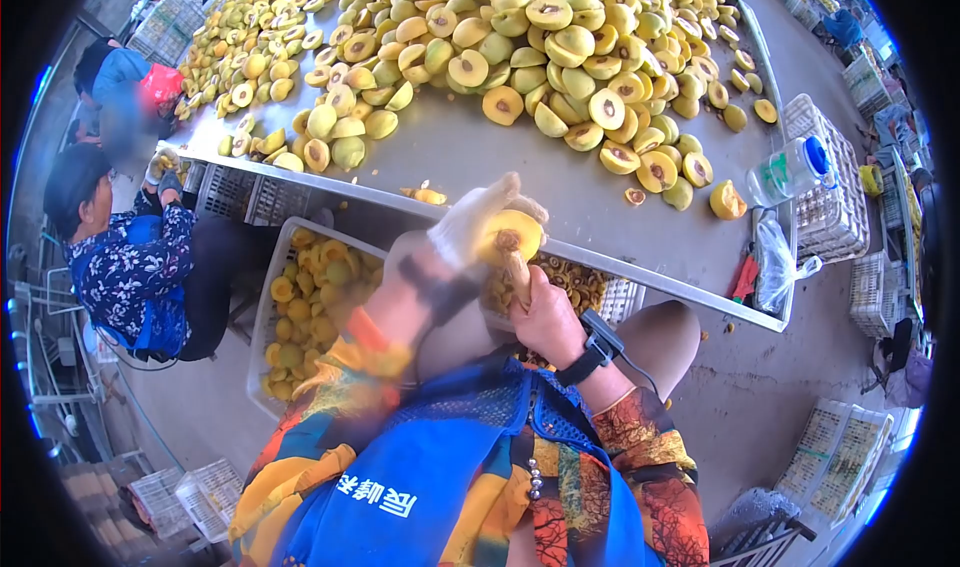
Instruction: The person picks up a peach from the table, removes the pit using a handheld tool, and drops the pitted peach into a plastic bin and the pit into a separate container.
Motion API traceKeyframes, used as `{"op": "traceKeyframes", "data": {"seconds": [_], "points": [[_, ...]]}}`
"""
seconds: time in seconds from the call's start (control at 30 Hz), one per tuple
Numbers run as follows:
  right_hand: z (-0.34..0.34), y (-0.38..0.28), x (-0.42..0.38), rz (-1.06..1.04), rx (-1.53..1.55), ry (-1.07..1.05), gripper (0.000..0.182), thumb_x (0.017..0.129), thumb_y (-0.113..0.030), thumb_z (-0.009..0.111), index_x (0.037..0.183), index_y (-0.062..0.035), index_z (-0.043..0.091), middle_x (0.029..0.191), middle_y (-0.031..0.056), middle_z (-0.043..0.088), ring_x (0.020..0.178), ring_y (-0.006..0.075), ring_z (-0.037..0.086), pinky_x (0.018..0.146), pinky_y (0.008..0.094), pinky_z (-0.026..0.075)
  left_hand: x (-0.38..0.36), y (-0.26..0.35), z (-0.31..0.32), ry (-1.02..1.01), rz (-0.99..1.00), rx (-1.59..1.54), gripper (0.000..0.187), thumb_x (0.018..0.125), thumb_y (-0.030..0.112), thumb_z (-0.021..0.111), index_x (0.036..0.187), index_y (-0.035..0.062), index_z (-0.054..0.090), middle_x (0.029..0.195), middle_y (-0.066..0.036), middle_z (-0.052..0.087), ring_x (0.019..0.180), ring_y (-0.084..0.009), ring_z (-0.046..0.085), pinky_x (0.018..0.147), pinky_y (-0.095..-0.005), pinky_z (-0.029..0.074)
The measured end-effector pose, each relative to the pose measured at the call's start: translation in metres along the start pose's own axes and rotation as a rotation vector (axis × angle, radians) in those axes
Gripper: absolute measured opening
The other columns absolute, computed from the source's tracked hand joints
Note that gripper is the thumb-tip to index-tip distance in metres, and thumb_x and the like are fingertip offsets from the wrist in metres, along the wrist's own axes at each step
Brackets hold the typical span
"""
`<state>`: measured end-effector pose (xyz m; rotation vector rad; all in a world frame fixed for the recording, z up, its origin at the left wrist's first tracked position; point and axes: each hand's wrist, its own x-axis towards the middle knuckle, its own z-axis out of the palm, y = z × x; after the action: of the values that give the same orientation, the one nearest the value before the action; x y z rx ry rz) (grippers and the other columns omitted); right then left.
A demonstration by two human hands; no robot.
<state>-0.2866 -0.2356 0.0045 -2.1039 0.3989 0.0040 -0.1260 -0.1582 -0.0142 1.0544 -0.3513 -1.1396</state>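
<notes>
My left hand, in a pale glove, grips a yellow peach half with its cut face turned up. In my bare right hand is a wooden-handled pitting tool, its handle wrapped by my fingers. The tool's top end meets the brown pit area at the middle of the peach half; its tip is hidden there. Both hands are just off the near edge of the metal table. Below them a container holds brown pits, partly covered by my arms.
Piled peach halves cover much of the table. A blue-lidded plastic jar and plastic bag lie at its right end. Left of my legs stands a crate of yellow peach halves. A co-worker sits at left.
</notes>
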Motion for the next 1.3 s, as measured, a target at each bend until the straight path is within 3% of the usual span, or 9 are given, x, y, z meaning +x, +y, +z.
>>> {"op": "traceKeyframes", "data": {"seconds": [0.07,0.17,0.27,0.37,0.47,0.7,0.9,1.13,1.3], "points": [[0.005,0.01,0.002,-0.061,-0.003,0.047,0.023,0.077,-0.01,0.054,0.097,0.0004,0.048,0.071,0.0254,0.058,0.069,0.0404,0.059,0.06,0.0431,0.046,0.004,0.006,-0.002,-0.041,-0.064,0.228,0.06,0.087,0.053,0.045,0.097,-0.0033,0.06,0.087,-0.013,0.063,0.076,-0.0179,0.06,0.069,-0.0275,0.05],[0.011,0.025,0.011,-0.14,0.012,0.153,0.021,0.078,-0.009,0.053,0.096,-0.0003,0.048,0.065,0.0176,0.057,0.054,0.0279,0.059,0.05,0.0363,0.046,-0.001,0.009,0.017,0.115,-0.102,-0.254,0.052,0.086,0.05,0.05,0.095,-0.0009,0.061,0.085,-0.01,0.062,0.075,-0.0171,0.059,0.068,-0.0266,0.049],[0.025,0.036,0.015,-0.112,0.167,0.144,0.018,0.079,-0.007,0.05,0.096,-0.0008,0.047,0.06,0.0082,0.053,0.041,0.0148,0.051,0.039,0.0285,0.042,-0.005,-0.009,0.026,0.33,0.262,0.029,0.041,0.085,0.042,0.058,0.092,0.0012,0.062,0.081,-0.006,0.061,0.074,-0.0137,0.058,0.065,-0.0245,0.048],[0.043,0.038,0.015,-0.042,0.362,0.075,0.015,0.08,-0.004,0.047,0.095,-0.0011,0.044,0.057,0.0032,0.047,0.036,0.0096,0.044,0.033,0.0238,0.037,-0.01,-0.005,0.051,0.659,0.145,-0.029,0.033,0.083,0.034,0.063,0.09,0.0023,0.062,0.078,-0.003,0.059,0.071,-0.0097,0.057,0.063,-0.0224,0.046],[0.038,0.019,0.008,0.193,0.652,-0.036,0.01,0.08,-0.001,0.044,0.09,-0.0023,0.041,0.054,0.0022,0.044,0.034,0.0096,0.041,0.032,0.0242,0.036,-0.007,-0.014,0.048,0.667,0.202,0.058,0.031,0.083,0.033,0.063,0.088,0.0023,0.062,0.078,-0.003,0.06,0.069,-0.0082,0.056,0.061,-0.0211,0.045],[0.039,0.034,0.006,0.085,0.442,-0.041,0.012,0.081,-0.001,0.045,0.092,-0.0027,0.041,0.053,0.0015,0.043,0.034,0.0098,0.041,0.032,0.0238,0.034,-0.008,0.003,0.045,0.54,-0.032,-0.064,0.026,0.081,0.026,0.064,0.082,-0.0004,0.062,0.074,-0.005,0.061,0.061,-0.0114,0.055,0.054,-0.0237,0.044],[0.0,-0.007,0.006,0.42,0.862,-0.359,0.016,0.081,0.0,0.045,0.095,-0.0067,0.042,0.055,0.0014,0.041,0.035,0.0076,0.035,0.033,0.0236,0.031,-0.006,-0.01,0.044,0.476,0.34,-0.031,0.03,0.082,0.026,0.064,0.082,-0.0032,0.062,0.073,-0.008,0.062,0.061,-0.013,0.058,0.051,-0.0237,0.046],[0.0,0.005,0.004,0.44,1.231,-0.548,0.016,0.084,0.0,0.046,0.098,-0.0069,0.045,0.054,0.0003,0.037,0.035,0.0056,0.028,0.032,0.0218,0.025,-0.012,-0.002,0.039,0.279,0.045,-0.22,0.037,0.084,0.039,0.059,0.083,0.0014,0.059,0.073,-0.011,0.061,0.063,-0.0186,0.059,0.053,-0.0291,0.048],[-0.005,0.015,0.002,0.349,1.389,-0.659,0.016,0.085,-0.002,0.048,0.1,-0.0056,0.047,0.053,-0.0002,0.036,0.034,0.0051,0.027,0.031,0.0211,0.025,-0.014,0.004,0.049,0.439,-0.037,-0.299,0.041,0.088,0.043,0.05,0.088,0.0025,0.056,0.077,-0.009,0.06,0.066,-0.0177,0.058,0.058,-0.0266,0.047]]}}
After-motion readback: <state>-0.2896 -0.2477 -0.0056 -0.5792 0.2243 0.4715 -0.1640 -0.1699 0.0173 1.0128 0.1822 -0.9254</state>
